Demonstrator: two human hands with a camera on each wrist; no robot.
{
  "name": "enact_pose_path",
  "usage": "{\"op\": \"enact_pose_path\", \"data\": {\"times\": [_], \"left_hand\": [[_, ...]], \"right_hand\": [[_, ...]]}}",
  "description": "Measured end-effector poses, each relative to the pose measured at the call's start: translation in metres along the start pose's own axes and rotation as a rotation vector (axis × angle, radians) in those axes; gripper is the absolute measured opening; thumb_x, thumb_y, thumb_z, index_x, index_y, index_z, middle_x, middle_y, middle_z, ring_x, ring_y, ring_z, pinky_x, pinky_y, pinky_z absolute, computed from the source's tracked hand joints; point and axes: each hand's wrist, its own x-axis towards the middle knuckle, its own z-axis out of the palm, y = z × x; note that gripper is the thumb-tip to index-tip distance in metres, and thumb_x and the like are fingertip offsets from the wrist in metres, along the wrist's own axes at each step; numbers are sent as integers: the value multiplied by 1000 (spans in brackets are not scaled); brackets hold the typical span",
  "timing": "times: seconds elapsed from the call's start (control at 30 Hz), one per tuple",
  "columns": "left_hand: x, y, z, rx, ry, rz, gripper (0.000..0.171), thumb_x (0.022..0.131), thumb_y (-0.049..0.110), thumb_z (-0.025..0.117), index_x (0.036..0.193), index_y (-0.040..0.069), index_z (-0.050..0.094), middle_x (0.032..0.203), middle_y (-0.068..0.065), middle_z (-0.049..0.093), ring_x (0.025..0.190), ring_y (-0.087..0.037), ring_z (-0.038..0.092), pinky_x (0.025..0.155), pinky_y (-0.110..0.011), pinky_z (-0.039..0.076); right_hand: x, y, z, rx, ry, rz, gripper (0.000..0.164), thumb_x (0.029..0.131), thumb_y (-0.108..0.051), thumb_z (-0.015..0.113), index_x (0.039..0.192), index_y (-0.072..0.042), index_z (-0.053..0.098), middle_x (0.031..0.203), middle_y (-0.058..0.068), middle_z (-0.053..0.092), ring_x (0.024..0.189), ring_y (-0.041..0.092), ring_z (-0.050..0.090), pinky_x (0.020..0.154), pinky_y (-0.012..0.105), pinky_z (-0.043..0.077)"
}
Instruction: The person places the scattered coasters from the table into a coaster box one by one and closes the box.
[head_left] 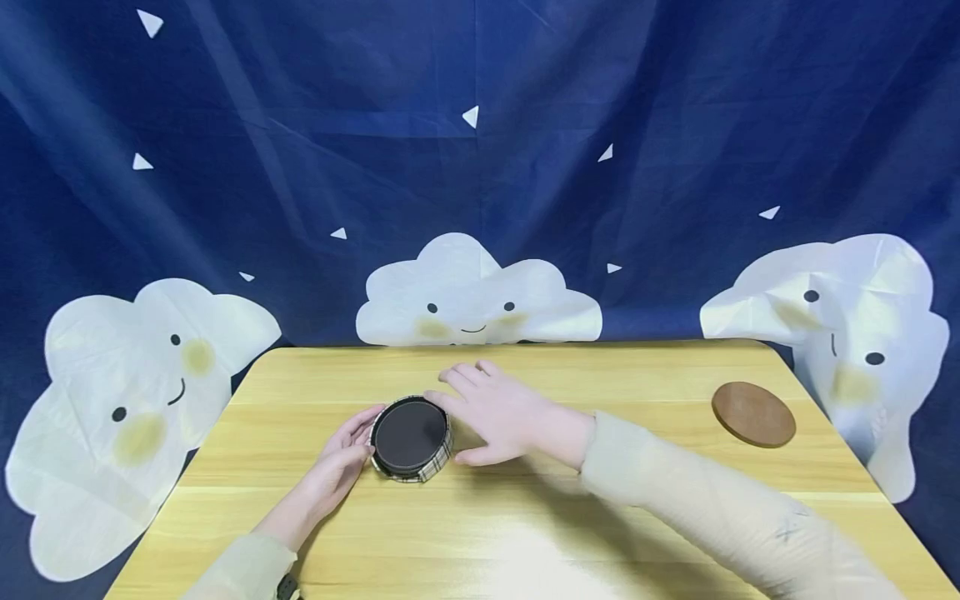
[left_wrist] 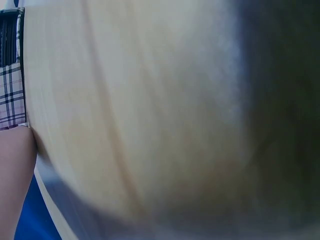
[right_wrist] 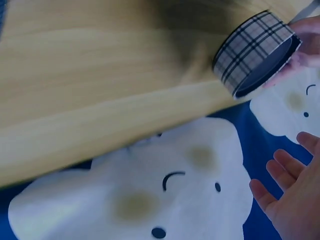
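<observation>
A round plaid coaster holder (head_left: pixel 433 472) with a dark round top face (head_left: pixel 410 437) sits left of the table's middle. My left hand (head_left: pixel 339 468) holds it by its left side, thumb toward the front and fingers behind. In the left wrist view, the plaid wall (left_wrist: pixel 11 95) shows a gap with dark stacked edges inside. My right hand (head_left: pixel 504 414) hovers just right of the holder, fingers spread and nothing in it. The right wrist view shows that hand (right_wrist: pixel 295 195) apart from the plaid holder (right_wrist: pixel 252 50). A brown round coaster (head_left: pixel 753 414) lies alone at the table's right.
The light wooden table (head_left: pixel 600 375) ends at a far edge against a dark blue curtain (head_left: pixel 480 183) printed with white clouds and triangles. Part of a dark watch or band (head_left: pixel 287 587) shows at the left cuff.
</observation>
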Motion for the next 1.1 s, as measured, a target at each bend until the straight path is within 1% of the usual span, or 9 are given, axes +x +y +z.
{"op": "enact_pose_path", "data": {"times": [0.1, 0.2, 0.3, 0.43, 0.57, 0.7, 0.8, 0.93, 1.1], "left_hand": [[0, 0, 1, -10, -7, 17, 70, 89, -14, 43, 157, -10, 30, 146, 16, 58, 134, 7, 54, 110, -9, 44], [0, -1, 1, -14, -13, 28, 69, 89, -16, 42, 157, -10, 31, 146, 16, 58, 135, 7, 55, 111, -10, 43], [0, -2, 1, -17, -16, 29, 69, 89, -15, 43, 157, -10, 31, 147, 16, 58, 135, 7, 55, 111, -10, 43], [1, -2, 0, -20, -17, 25, 69, 89, -15, 43, 157, -9, 32, 147, 16, 59, 134, 6, 55, 111, -10, 43], [1, -3, -1, -26, -21, 28, 68, 89, -16, 42, 156, -6, 34, 146, 16, 59, 134, 6, 55, 111, -10, 44], [1, -2, -2, -21, -19, 31, 69, 89, -17, 41, 156, -7, 34, 146, 17, 59, 134, 6, 55, 110, -10, 45], [0, -2, -2, -10, -15, 27, 69, 89, -16, 41, 157, -9, 32, 145, 18, 59, 134, 7, 55, 109, -10, 45], [0, -1, -2, -4, -8, 23, 69, 89, -16, 42, 157, -11, 30, 145, 18, 59, 133, 7, 55, 111, -10, 44], [0, -1, 0, -15, -21, 33, 68, 89, -16, 42, 156, -8, 33, 146, 16, 59, 134, 6, 55, 111, -10, 44]], "right_hand": [[-13, 6, -7, -39, -7, -4, 92, 88, -69, 67, 158, -14, 43, 153, 14, 51, 143, 30, 47, 113, 48, 44], [-26, 10, -10, -75, -6, -12, 93, 87, -69, 67, 158, -13, 44, 153, 15, 52, 141, 32, 49, 112, 49, 43], [-41, 13, -12, -109, 0, -18, 93, 87, -70, 67, 157, -12, 46, 151, 16, 53, 139, 32, 50, 110, 49, 44], [-62, 16, -14, -123, -6, -14, 94, 86, -70, 68, 157, -13, 47, 152, 16, 54, 140, 33, 51, 112, 49, 45], [-83, 19, -13, -108, -8, -8, 94, 86, -68, 71, 157, -12, 47, 151, 17, 55, 139, 33, 52, 111, 50, 45], [-101, 23, -7, -88, 19, 0, 95, 83, -67, 74, 155, -10, 49, 149, 18, 56, 136, 35, 53, 108, 51, 46], [-115, 26, -3, -69, 31, 20, 96, 81, -66, 76, 154, -10, 49, 148, 19, 56, 135, 36, 53, 108, 52, 47], [-133, 29, 1, -51, 27, 53, 96, 80, -65, 77, 155, -10, 48, 149, 19, 55, 135, 36, 54, 108, 54, 48], [-152, 30, 6, -38, 29, 82, 95, 80, -62, 78, 153, -9, 49, 147, 18, 56, 134, 35, 55, 106, 54, 49]]}}
